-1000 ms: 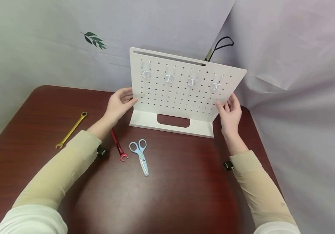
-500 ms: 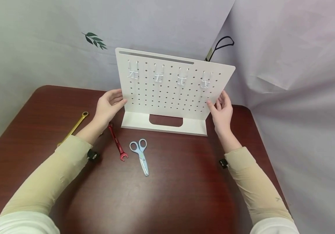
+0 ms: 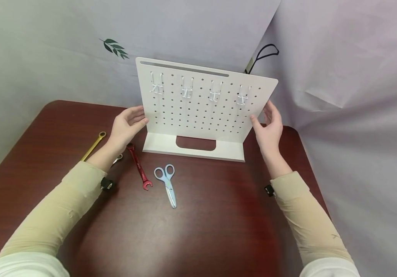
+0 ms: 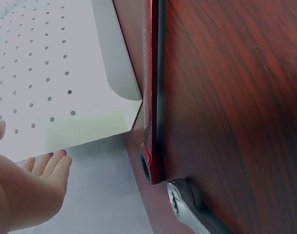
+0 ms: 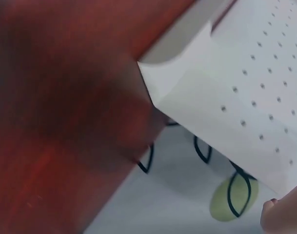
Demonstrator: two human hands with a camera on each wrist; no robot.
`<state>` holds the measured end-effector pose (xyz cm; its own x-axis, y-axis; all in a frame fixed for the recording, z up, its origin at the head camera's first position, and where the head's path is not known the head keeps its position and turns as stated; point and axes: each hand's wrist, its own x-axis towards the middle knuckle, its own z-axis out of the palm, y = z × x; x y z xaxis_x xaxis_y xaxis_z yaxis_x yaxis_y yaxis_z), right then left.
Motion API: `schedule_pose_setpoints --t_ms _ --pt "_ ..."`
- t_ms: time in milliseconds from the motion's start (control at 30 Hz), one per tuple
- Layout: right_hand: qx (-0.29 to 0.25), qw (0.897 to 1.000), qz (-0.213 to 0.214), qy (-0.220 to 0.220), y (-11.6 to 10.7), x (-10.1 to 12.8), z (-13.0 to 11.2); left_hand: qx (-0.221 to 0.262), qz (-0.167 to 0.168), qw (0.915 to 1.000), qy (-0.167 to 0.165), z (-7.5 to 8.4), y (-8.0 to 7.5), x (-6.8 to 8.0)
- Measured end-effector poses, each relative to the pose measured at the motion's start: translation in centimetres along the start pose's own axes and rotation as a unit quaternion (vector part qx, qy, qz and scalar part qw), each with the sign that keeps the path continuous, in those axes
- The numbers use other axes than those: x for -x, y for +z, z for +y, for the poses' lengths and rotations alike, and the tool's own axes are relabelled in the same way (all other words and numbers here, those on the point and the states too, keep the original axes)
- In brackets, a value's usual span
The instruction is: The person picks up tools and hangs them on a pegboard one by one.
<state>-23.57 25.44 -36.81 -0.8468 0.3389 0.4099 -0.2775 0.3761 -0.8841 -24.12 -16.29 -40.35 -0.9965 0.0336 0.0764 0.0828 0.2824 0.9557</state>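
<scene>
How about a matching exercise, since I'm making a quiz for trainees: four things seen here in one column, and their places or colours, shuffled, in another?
Things:
1. Pegboard
2. Scissors
3. Red wrench
4. Clear hooks

Places or colours:
A. Light blue handles
B. In a row near the top of the panel
C. White, between the left hand and the right hand
D. On the table, just left of the scissors in the head view

Pairs: 1-C, 2-A, 3-D, 4-B
</scene>
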Motion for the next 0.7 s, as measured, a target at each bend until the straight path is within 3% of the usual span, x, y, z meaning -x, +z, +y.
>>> schedule_pose_setpoints --t_ms 167,333,500,700 --pt "-0.017 0.998 0.034 -0.043 -0.7 -1.8 -1.4 0.002 -0.002 1.0 0.002 -0.1 0.1 -0.1" --pt "-0.031 0.991 0.05 -0.123 -1.1 -3.8 -2.9 0.005 -0.005 1.0 0.004 -0.3 0.0 -0.1" --pt "-0.03 0.982 0.038 -0.182 -0.8 -5.4 -4.5 0.007 -0.006 0.9999 0.005 -0.5 -0.1 -0.2" --pt "0.018 0.975 0.011 -0.221 -0.3 -6.5 -5.2 0.011 -0.013 0.9998 0.006 -0.6 -0.2 -0.2"
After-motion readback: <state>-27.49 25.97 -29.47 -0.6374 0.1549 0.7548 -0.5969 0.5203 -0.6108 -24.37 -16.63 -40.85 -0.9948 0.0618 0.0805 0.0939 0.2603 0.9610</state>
